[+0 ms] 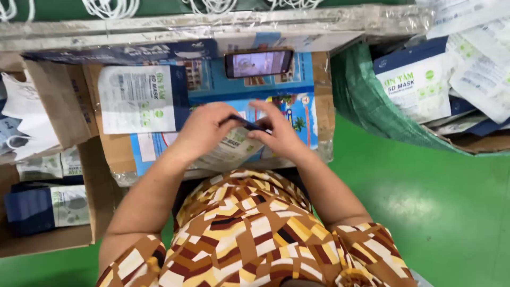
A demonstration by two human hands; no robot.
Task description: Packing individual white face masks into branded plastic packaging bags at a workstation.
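Observation:
My left hand (204,130) and my right hand (276,133) both grip one flat white and dark blue mask packet (234,146), pinching its dark blue top edge between the fingertips. The packet hangs just above a cardboard work surface (324,101) covered with blue printed sheets. A second white and blue mask packet (139,98) lies flat on that surface to the left of my hands. My forearms reach forward over a brown, yellow and white patterned garment.
A phone (258,62) with a lit screen lies at the back of the surface. A cardboard box (48,212) at left holds stacked packets. A green woven sack (372,101) at right is full of mask packets. Green floor (435,207) lies at right.

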